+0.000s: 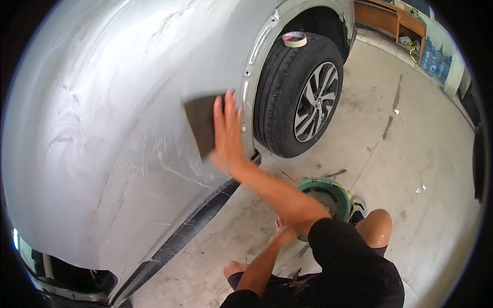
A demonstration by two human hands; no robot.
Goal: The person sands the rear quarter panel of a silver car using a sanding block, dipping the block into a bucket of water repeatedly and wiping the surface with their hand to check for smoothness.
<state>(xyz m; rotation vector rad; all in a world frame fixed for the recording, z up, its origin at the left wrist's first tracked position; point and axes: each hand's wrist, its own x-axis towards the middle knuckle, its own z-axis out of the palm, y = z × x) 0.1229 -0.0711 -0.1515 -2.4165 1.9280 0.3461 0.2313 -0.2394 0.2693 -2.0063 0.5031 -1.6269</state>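
A dark, thin sheet that looks like sandpaper (202,121) lies against the scratched silver-grey body panel (146,127) of a vehicle. Pressed flat on the right part of this sheet, beside the wheel arch, is my right hand (228,134), slightly blurred, with its fingers pointing up the panel. My left hand (285,232) is lower down, near the right forearm and close to the rim of a green bucket (344,192); the forearm partly hides it, and I cannot tell whether it holds anything. The bucket stands on the floor with murky contents.
A roll of masking tape (295,39) rests on top of the black tyre (281,92). Black trim (185,227) runs along the panel's lower edge. A wooden desk (412,23) and several blue water bottles (437,63) stand at the back right. A tool lies behind the bucket.
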